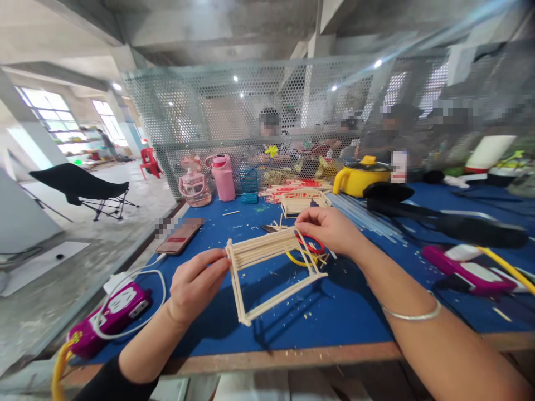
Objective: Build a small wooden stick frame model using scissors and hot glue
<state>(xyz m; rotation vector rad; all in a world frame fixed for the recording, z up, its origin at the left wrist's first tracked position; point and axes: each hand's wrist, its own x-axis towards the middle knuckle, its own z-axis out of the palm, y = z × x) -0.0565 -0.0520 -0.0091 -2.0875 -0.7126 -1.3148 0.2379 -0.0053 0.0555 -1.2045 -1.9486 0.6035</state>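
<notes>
A frame made of thin wooden sticks is held up above the blue tabletop, tilted, with a row of sticks across its upper part and an open lower part. My left hand pinches its left upright near the top corner. At the upper right corner, my right hand grips the frame between thumb and fingers. Behind the frame lie scissors with red and yellow handles, partly hidden. Farther back stands another small stick-built frame.
Red-tipped sticks lie at the back, beside a yellow pot and clear glue sticks. Left are a phone and a purple power strip. A pink bottle stands before the perforated metal screen; people sit behind it.
</notes>
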